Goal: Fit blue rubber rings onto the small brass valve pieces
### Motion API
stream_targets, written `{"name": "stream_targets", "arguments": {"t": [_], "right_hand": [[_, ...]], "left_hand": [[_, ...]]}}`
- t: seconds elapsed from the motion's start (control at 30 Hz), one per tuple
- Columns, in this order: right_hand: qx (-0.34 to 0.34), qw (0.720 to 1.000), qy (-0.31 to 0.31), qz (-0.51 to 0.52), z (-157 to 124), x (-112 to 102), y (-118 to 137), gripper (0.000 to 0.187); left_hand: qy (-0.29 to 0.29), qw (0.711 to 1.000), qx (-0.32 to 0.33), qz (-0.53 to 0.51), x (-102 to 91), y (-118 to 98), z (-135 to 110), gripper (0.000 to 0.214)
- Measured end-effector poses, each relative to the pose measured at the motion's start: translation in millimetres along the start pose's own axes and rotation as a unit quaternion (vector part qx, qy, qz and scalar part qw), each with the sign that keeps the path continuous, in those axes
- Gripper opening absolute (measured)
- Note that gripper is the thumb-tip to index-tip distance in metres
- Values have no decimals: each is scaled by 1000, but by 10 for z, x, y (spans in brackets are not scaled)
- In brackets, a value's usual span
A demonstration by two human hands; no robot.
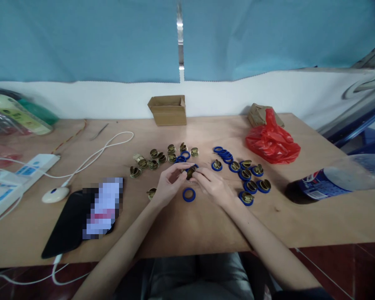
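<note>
Over the middle of the table, my left hand and my right hand meet with fingers pinched round a small brass-coloured metal fitting. A bit of blue shows at its edge, mostly covered by my fingers. Just below them a loose blue ring lies flat. Beyond my left hand are several bare brass-coloured fittings, and one fitting is partly hidden by that hand. More blue rings lie behind my hands. To the right sit several fittings seated in blue rings, near an overlapping row of loose rings.
An open cardboard box stands at the back wall. On the right are a red plastic bag and a cola bottle lying on its side. A phone, a black device, white cables and a power strip occupy the left.
</note>
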State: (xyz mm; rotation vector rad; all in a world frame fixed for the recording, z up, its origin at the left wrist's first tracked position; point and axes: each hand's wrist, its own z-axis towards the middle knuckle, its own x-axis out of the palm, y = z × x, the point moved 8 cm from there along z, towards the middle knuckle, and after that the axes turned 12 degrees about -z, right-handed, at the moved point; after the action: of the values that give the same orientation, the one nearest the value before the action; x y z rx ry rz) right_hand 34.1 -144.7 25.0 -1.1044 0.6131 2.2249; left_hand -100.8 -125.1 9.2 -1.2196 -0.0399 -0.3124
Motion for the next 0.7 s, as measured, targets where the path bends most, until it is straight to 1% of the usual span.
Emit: {"name": "stream_targets", "arguments": {"t": [0.13,0.23,0.3,0.4,0.57,0.7], "right_hand": [[-27,999,-17,-22,-30,-12,-17,26],[-42,997,-62,-35,-35,-80,11,24],[-53,995,-80,-39,-29,-114,45,24],[-61,994,-84,-37,-14,-137,74,25],[-76,989,-117,-44,-26,-199,97,22],[-72,991,-101,-49,-43,-190,82,25]], "left_hand": [[12,1000,13,-12,16,-33,-3,19],[17,1000,15,-18,26,-45,-5,18],[22,999,16,-29,33,-48,-6,18],[24,999,13,-40,30,-44,-7,18],[35,998,15,-45,37,-44,-9,18],[46,997,23,-64,63,-55,-14,16]]}}
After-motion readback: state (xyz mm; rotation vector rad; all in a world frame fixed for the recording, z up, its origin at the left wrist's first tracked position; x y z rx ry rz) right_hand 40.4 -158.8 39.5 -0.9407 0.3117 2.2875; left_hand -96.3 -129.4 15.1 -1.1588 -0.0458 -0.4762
